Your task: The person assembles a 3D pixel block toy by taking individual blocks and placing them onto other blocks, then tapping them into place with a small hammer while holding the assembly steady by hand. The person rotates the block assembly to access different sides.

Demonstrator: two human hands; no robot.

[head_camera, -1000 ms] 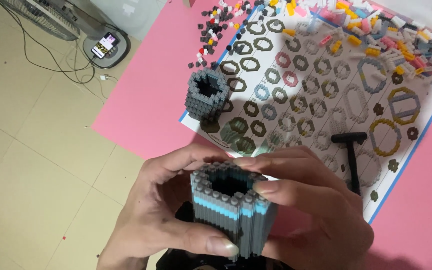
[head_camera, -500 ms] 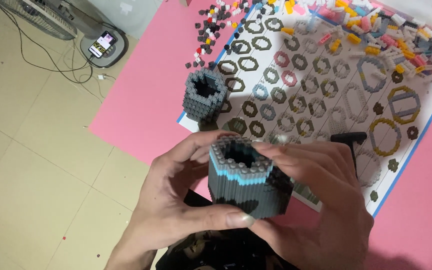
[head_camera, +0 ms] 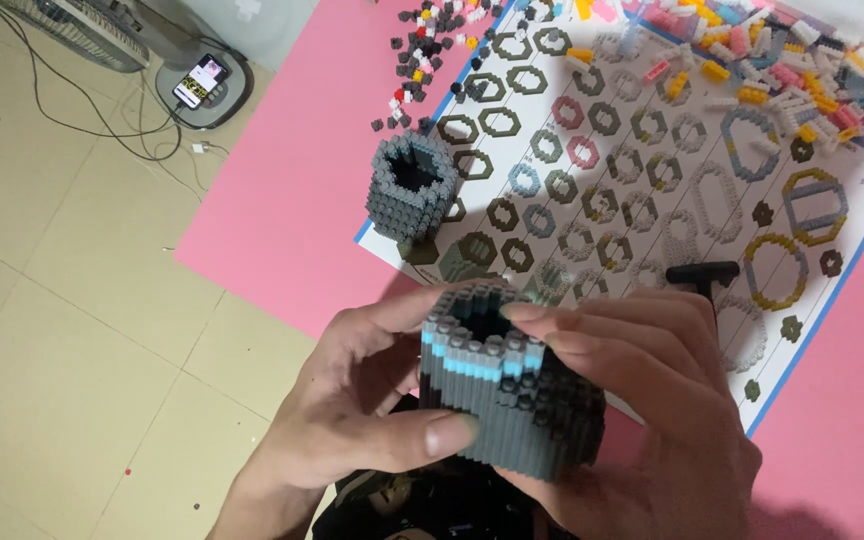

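Grey brick cylinder (head_camera: 507,395) with a blue band, clasped by both hands, left (head_camera: 362,400) and right (head_camera: 652,400), above the white instruction sheet (head_camera: 652,180).

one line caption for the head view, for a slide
Both hands, left and right, grip a hollow grey brick tower with a blue band.

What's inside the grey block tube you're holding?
The tube looks hollow: only a dark hole shows at its top. The bottom of the hole is in shadow, so anything deep inside cannot be seen. The left hand and right hand cover its sides.
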